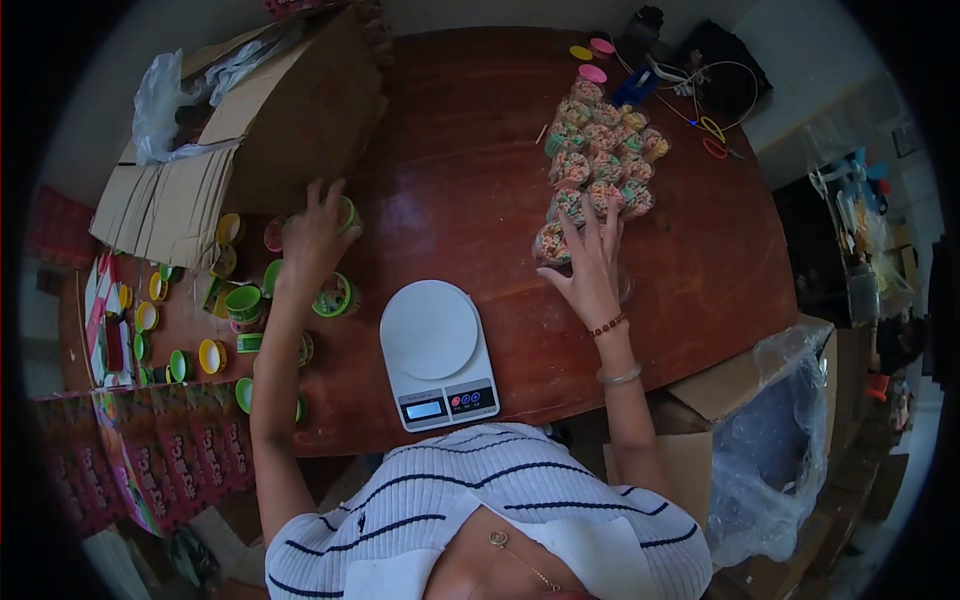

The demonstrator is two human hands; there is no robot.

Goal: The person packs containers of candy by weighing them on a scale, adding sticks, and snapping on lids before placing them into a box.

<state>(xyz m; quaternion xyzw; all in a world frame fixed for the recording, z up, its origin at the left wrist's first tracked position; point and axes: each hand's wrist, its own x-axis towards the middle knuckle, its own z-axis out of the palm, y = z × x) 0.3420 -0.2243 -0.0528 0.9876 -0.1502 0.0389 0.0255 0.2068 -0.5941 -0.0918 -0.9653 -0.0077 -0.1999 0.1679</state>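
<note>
My left hand (pixel 315 235) reaches over the small green and pink tubs at the left, its fingers at a green tub (pixel 347 214); whether it grips one is hidden. My right hand (pixel 588 262) has its fingers spread at the near end of a group of clear cups (pixel 569 170) filled with colourful pieces. Its fingertips touch or hover over the nearest cups. Between my arms lies a white kitchen scale (pixel 431 330) with a round plate, nothing on it, and a lit display. More green tubs (pixel 333 296) and yellow tubs (pixel 212 356) stand at the left.
A big cardboard box (pixel 290 120) stands at the back left. Pink printed packaging (pixel 175 455) is at the lower left. Scissors (pixel 716 148), a cable and pink lids (pixel 592 74) lie at the back right. An open plastic-lined box (pixel 765 450) sits by my right arm.
</note>
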